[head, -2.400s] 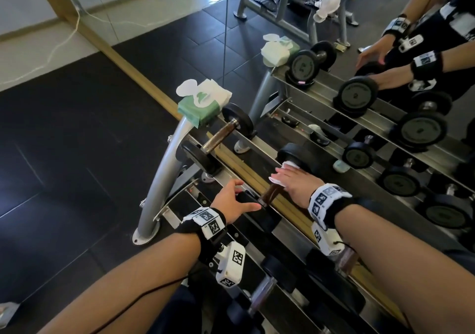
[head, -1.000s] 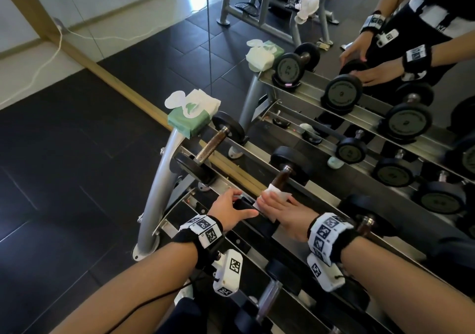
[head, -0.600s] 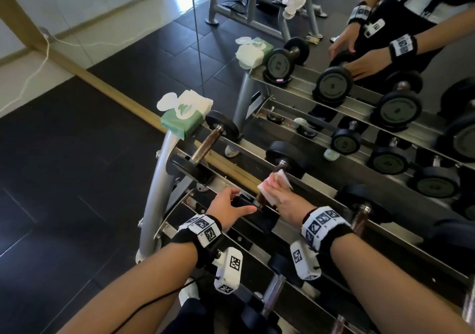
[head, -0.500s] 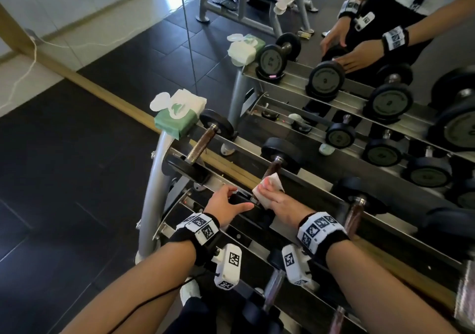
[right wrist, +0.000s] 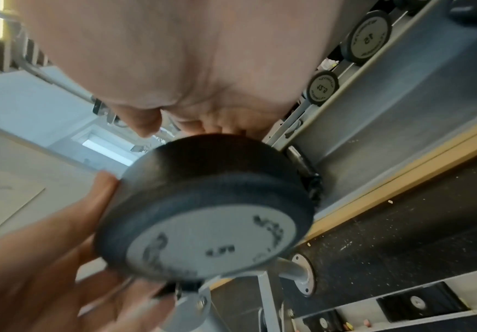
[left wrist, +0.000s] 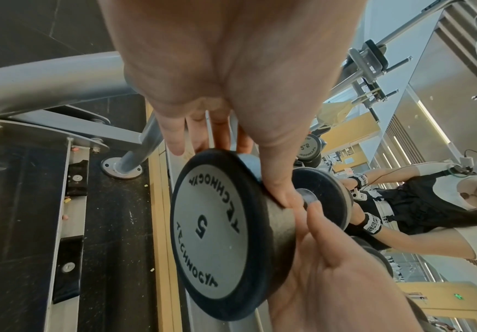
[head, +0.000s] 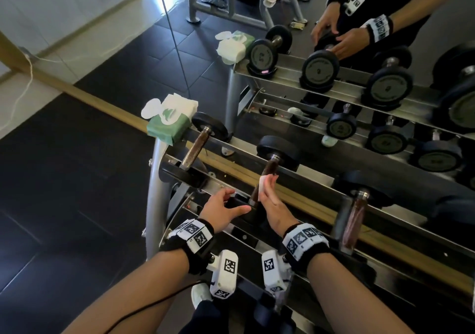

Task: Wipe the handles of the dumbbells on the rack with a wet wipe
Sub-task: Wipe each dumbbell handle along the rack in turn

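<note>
White wet wipe [head: 264, 187] lies under the right hand's fingers [head: 270, 182], which are curled over it and press it against the dark handle [head: 267, 177] of the second dumbbell on the top tier of the rack [head: 311, 200]. Whether the thumb closes the grip from below cannot be told from the head view. The right hand [head: 273, 206] sits on the near half of the handle, just behind the near weight plate [left wrist: 220, 233].

The left hand [head: 221, 209] holds that plate by its black rim: fingers spread over the top edge, thumb [left wrist: 280, 177] laid across the plate's inner side. In the left wrist view the plate face reads "5".

The handle's long axis runs from the near plate, at the person's side, away and up to the far plate [head: 279, 148] by the mirror. The unwiped length appears to lie beyond the fingertips, toward that far plate. The right hand is therefore the nearer and working hand; judged from this, the stroke should follow the axis outward while the left hand steadies the dumbbell.

A green wipes pack [head: 171, 123] rests on the rack's left end.
</note>
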Demonstrator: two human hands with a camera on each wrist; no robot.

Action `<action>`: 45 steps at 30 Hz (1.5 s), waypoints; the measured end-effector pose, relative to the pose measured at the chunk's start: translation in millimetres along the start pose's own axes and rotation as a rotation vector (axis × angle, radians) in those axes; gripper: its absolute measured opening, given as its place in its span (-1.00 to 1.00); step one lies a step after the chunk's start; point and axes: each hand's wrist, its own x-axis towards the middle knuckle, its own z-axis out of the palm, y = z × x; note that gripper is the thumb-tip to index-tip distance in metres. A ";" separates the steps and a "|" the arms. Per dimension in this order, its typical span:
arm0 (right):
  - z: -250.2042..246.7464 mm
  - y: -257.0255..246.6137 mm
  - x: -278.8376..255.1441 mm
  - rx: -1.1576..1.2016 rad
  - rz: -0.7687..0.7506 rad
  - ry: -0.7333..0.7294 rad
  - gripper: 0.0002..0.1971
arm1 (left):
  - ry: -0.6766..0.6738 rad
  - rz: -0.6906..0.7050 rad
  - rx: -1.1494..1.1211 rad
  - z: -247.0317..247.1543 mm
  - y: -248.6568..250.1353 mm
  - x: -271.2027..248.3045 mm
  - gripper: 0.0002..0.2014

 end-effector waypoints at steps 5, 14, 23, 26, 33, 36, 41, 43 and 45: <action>-6.6 -16.7 9.3 0.239 -0.100 0.109 -0.44 | -0.009 0.010 0.007 0.8 -5.6 4.6 -0.27; 2.9 9.6 3.3 0.409 -0.005 0.011 -0.40 | -0.017 0.020 -0.028 1.5 -8.5 7.5 -0.28; -12.9 1.2 44.8 0.319 0.049 0.281 -0.55 | -0.045 0.037 -0.024 1.1 -8.7 7.4 -0.29; -8.8 9.2 35.4 0.264 0.041 0.335 -0.55 | -0.047 0.053 -0.013 -0.1 -11.1 7.7 -0.30; -0.4 18.7 30.6 0.397 0.042 0.352 -0.43 | -0.037 0.041 -0.005 0.8 -14.8 10.2 -0.27; -6.5 10.0 45.3 0.564 0.104 0.386 -0.41 | -0.045 0.046 0.002 1.0 -14.6 10.2 -0.28; 1.3 11.5 38.2 0.553 0.092 0.440 -0.62 | -0.033 0.076 0.024 2.7 -12.2 7.6 -0.31; 10.3 20.0 21.4 0.463 0.059 0.437 -0.66 | -0.035 0.064 0.012 2.5 -11.8 6.2 -0.30; 15.8 28.0 7.8 0.420 0.014 0.417 -0.67 | -0.031 0.061 0.007 2.6 -10.7 5.4 -0.30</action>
